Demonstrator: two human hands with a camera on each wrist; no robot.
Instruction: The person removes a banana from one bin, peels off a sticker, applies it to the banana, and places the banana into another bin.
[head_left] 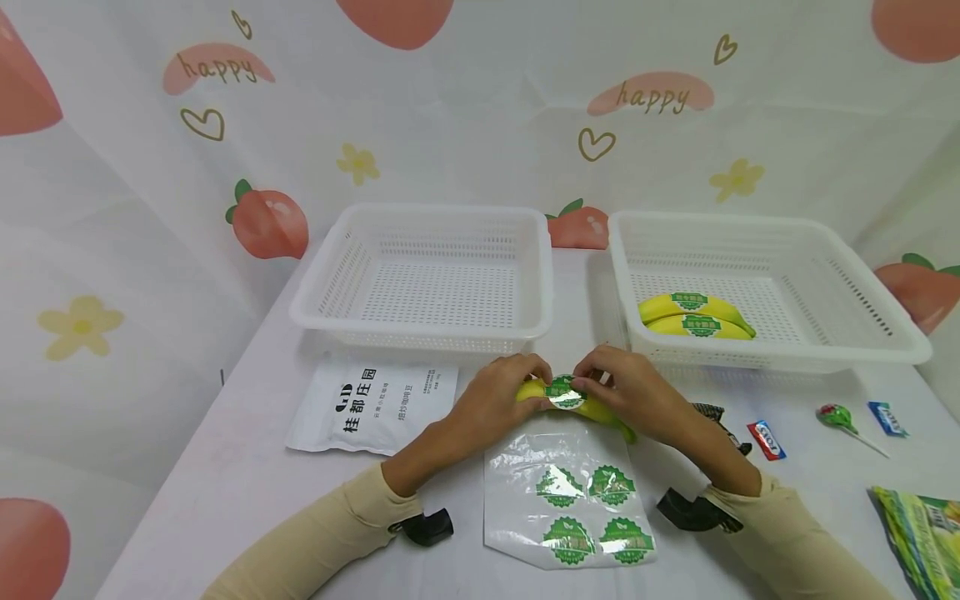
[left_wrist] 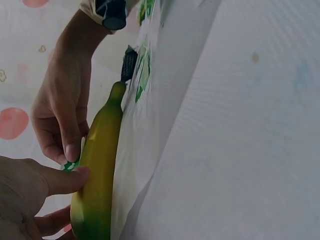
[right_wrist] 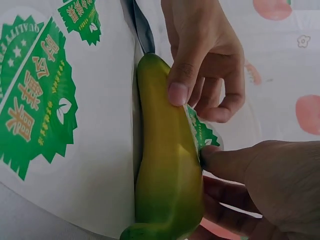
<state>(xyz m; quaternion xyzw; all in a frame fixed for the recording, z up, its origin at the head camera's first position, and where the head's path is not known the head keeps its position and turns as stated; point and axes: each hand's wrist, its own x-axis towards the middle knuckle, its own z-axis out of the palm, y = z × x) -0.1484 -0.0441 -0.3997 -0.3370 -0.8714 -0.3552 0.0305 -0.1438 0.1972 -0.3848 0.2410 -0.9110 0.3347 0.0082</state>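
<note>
A yellow banana with greenish ends lies in front of me, just above a sheet of stickers. My left hand grips its left part, thumb on the near side, as the left wrist view also shows. A green and white sticker sits across the top of the banana. My right hand pinches this sticker's right side between thumb and fingers. In the right wrist view the sticker stands along the peel between both thumbs; how much of it adheres cannot be seen.
Two white baskets stand behind: the left basket and the right basket, which holds two labelled bananas. A white coffee pouch lies left. To the right are a red wrapped sweet, a lollipop, a blue sweet and a green packet.
</note>
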